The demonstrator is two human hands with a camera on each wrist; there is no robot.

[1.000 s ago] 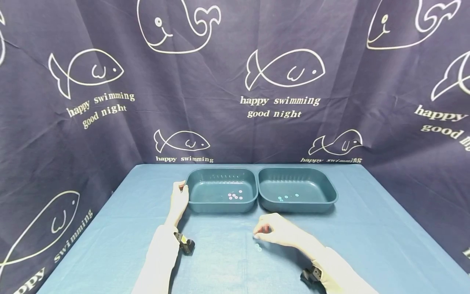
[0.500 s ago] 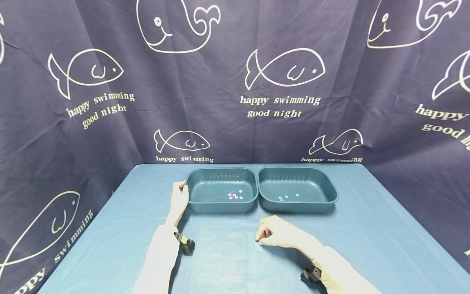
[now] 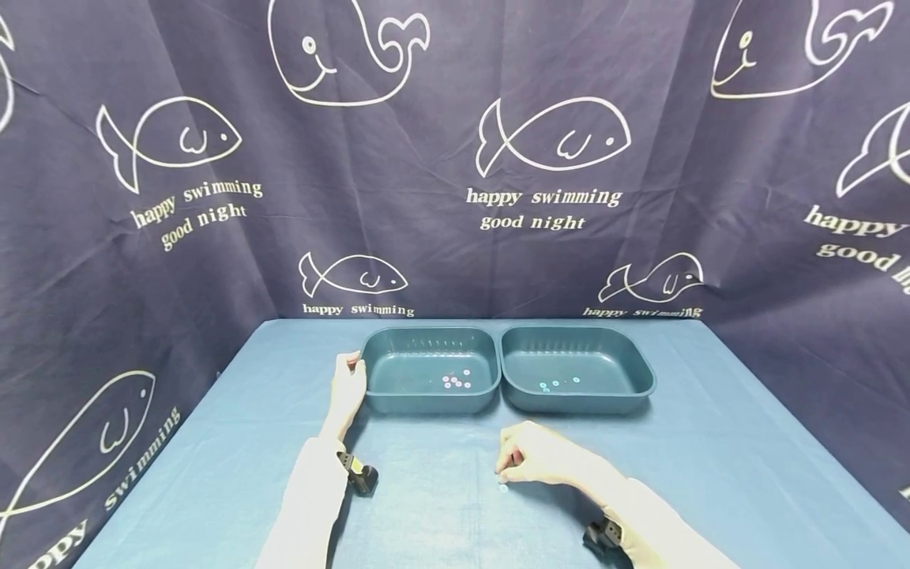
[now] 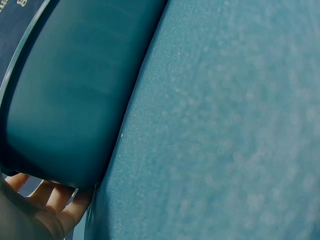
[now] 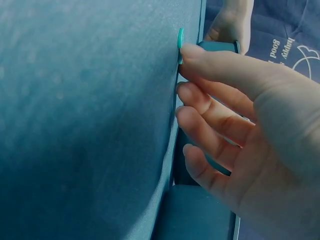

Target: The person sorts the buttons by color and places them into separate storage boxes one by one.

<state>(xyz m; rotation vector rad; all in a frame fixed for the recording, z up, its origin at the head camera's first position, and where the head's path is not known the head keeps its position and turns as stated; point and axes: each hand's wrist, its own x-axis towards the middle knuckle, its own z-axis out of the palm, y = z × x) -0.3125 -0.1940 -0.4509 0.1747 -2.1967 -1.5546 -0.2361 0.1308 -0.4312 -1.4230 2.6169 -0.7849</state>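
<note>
In the head view my left hand [image 3: 347, 383] rests against the outer left end of the left teal bin [image 3: 426, 403]; its fingers [image 4: 59, 199] touch the end wall low down in the left wrist view. My right hand [image 3: 536, 454] is low over the blue cloth in front of the bins. Its thumb and forefinger pinch a small green button [image 5: 180, 59], mostly hidden by the thumb. Just beside the fingertips is another green button [image 5: 180, 38]. Several pink buttons [image 3: 457, 383] lie in the left bin, and several green buttons [image 3: 556, 383] in the right teal bin [image 3: 579, 405].
Side by side, the two bins stand near the back of the table [image 3: 426, 506], which is covered with blue cloth. A dark curtain [image 3: 441, 174] with white fish drawings hangs behind and at both sides. Each wrist carries a black camera [image 3: 365, 479].
My right hand has shifted slightly toward me, its fingertips coming down over the two green buttons on the cloth; one of them is now under the fingers. The left hand stays at the bin.
</note>
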